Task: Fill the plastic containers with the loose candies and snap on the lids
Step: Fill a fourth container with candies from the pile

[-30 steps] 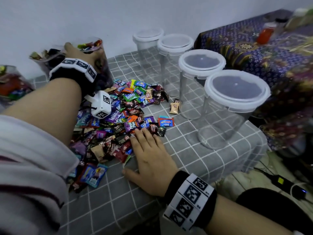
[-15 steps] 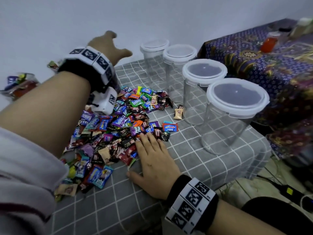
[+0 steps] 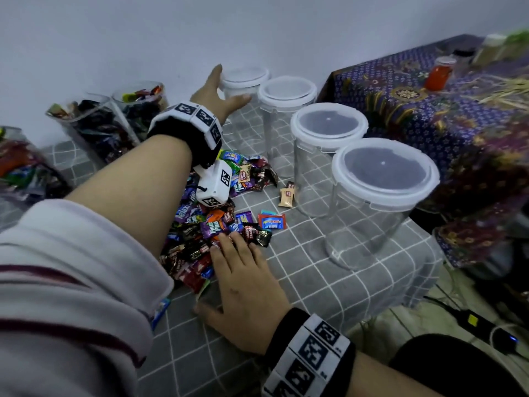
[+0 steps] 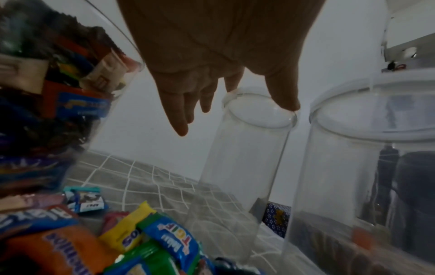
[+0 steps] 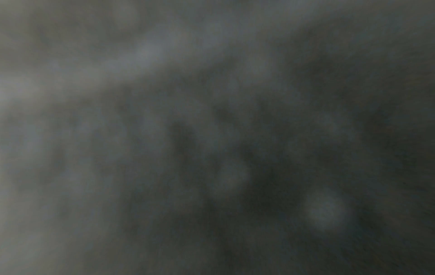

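My left hand (image 3: pixel 213 94) spreads wide at the farthest clear, round, white-lidded plastic container (image 3: pixel 243 81), thumb and fingertips (image 4: pixel 286 100) at its lid rim, not yet closed round it. My right hand (image 3: pixel 246 290) lies flat and relaxed on the grey checked tablecloth (image 3: pixel 329 282) at about 6 o'clock, holding nothing, fingertips at the near edge of the pile of loose wrapped candies (image 3: pixel 229 219); its wrist view is dark and shows nothing.

From the reached container a row of three more empty lidded containers runs toward 4 o'clock: the second (image 3: pixel 286 93), the third (image 3: pixel 329 130) and the nearest (image 3: pixel 383 179), all upright with lids on. At 10 o'clock stand two clear containers already full of candies (image 3: pixel 114 121), apparently without lids, and a further filled one (image 3: pixel 20 161) sits at 9 o'clock, its top not clear to me.

By my reading the job is partway through: some containers hold candy, four are empty, the pile is large, and the filled ones seem to lack lids. Opening this empty container looks like the step in hand.

Wrappers read "Relaxa" (image 3: pixel 183 210), "Fruit Plus" (image 3: pixel 214 227) and "Coffee Candy" (image 3: pixel 252 233); other print is too small.

At 2 o'clock a purple patterned cloth (image 3: pixel 400 110) carries a red jar (image 3: pixel 438 74).
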The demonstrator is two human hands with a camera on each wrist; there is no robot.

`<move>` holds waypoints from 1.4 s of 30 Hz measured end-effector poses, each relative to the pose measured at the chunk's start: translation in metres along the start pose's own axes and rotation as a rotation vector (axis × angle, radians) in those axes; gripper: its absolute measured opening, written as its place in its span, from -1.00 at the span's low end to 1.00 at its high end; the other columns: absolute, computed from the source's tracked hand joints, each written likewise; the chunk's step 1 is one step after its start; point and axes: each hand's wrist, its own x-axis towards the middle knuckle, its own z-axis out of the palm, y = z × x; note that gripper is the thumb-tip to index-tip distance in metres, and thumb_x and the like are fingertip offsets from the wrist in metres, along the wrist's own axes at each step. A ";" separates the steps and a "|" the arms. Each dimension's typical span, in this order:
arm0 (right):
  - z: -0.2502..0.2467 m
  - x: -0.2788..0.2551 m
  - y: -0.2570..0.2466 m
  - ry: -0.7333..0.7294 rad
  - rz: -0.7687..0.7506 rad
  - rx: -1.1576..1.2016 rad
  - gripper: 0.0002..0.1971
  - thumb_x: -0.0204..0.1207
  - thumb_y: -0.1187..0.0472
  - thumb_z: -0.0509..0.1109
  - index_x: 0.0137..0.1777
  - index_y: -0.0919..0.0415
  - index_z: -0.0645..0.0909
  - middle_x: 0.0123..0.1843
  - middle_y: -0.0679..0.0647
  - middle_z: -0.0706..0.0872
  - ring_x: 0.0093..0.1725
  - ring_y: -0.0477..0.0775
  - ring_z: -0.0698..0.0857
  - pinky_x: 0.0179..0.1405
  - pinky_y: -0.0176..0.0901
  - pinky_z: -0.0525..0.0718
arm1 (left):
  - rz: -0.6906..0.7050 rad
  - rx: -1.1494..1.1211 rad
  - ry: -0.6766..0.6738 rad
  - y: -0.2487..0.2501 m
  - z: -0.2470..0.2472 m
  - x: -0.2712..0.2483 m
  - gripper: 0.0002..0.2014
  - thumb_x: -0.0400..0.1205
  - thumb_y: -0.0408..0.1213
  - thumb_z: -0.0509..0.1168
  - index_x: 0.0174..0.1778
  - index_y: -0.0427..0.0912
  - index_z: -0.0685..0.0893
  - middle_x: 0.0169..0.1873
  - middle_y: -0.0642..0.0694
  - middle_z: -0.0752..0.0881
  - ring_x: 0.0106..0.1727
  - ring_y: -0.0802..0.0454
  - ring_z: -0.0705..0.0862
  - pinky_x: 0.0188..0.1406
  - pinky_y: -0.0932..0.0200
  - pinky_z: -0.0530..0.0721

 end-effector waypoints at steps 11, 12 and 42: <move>0.000 0.000 -0.001 0.005 0.003 -0.014 -0.17 0.57 -0.24 0.16 0.66 0.18 -0.10 0.70 0.10 -0.16 0.66 0.08 -0.27 0.48 0.01 -0.43 | 0.035 -0.108 0.132 0.003 0.006 -0.004 -0.38 0.50 -0.09 0.45 0.49 -0.02 0.46 0.36 -0.13 0.60 0.34 -0.03 0.59 0.36 0.13 0.52; 0.000 0.000 -0.001 0.007 0.003 -0.015 -0.17 0.57 -0.24 0.16 0.66 0.18 -0.09 0.70 0.10 -0.16 0.66 0.08 -0.27 0.48 0.01 -0.43 | 0.031 -0.109 0.151 0.002 0.005 -0.006 -0.39 0.49 -0.07 0.46 0.47 -0.01 0.48 0.34 -0.13 0.62 0.32 -0.03 0.60 0.34 0.11 0.54; 0.003 0.002 0.000 -0.061 0.024 -0.130 -0.20 0.47 -0.25 -0.14 0.66 0.15 -0.05 0.71 0.05 -0.11 0.67 0.03 -0.17 0.61 -0.02 -0.20 | 0.036 -0.514 0.258 -0.030 -0.144 -0.256 -0.64 0.34 -0.21 0.53 0.04 0.08 0.68 -0.26 0.19 0.81 -0.19 0.21 0.77 -0.26 0.26 0.77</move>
